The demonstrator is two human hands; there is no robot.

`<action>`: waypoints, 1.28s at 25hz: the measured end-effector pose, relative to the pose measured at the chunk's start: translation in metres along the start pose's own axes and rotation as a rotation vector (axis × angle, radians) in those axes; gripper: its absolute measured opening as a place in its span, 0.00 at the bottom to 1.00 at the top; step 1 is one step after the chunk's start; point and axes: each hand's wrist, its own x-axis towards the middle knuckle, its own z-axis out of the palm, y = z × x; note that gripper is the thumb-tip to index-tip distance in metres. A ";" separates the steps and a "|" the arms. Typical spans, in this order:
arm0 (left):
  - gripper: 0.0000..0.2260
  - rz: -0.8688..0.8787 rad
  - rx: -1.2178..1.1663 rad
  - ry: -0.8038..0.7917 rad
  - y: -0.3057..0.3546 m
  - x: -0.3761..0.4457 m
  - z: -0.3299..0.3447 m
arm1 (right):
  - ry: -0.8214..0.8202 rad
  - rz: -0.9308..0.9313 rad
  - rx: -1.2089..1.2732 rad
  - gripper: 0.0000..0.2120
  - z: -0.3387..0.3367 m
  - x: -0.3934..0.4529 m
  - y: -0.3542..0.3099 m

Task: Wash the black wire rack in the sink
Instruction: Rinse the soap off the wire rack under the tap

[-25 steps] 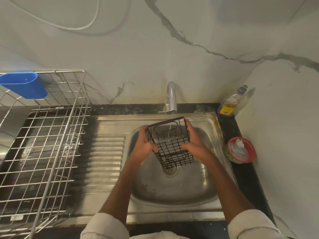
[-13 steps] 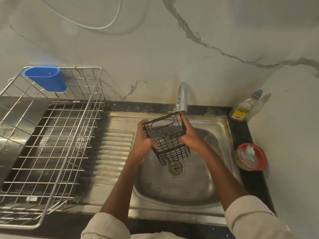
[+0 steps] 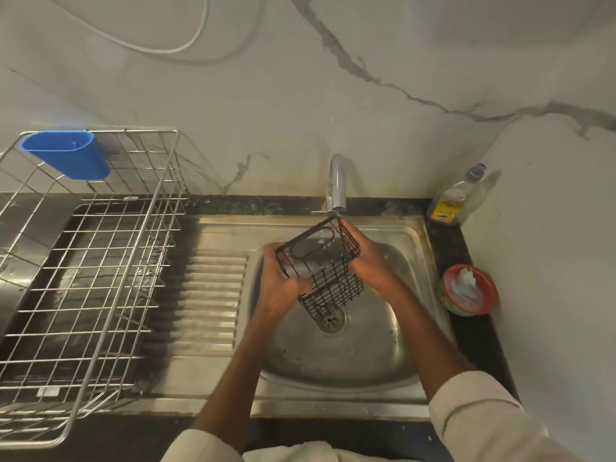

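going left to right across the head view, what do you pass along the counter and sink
blue cup → steel dish rack → ridged drainboard → left hand → black wire rack → right hand → soap bottle → red bowl

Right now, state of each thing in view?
black wire rack: tilted, held over the sink basin
left hand: grips rack's left side
right hand: grips rack's right side
tap: water flow unclear
dish rack: upright on drainboard
soap bottle: upright, capped
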 end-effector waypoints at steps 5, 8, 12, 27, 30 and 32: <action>0.38 0.048 0.020 0.093 0.003 -0.012 -0.020 | -0.053 -0.037 0.044 0.56 0.022 0.010 0.001; 0.38 0.111 0.055 0.072 0.010 -0.015 -0.019 | -0.024 -0.005 0.100 0.55 0.018 0.002 0.000; 0.40 0.154 0.136 -0.041 0.012 -0.004 -0.017 | -0.046 0.031 0.326 0.47 -0.010 -0.020 0.007; 0.40 0.315 0.315 -0.696 0.043 0.035 0.004 | 0.142 0.784 1.175 0.43 -0.032 -0.045 0.073; 0.42 0.280 0.194 -0.671 0.026 0.040 -0.003 | 0.196 0.760 1.156 0.23 -0.021 -0.048 0.060; 0.32 0.066 -0.023 -0.397 0.005 0.041 -0.003 | 0.250 0.677 1.119 0.20 -0.010 -0.047 0.053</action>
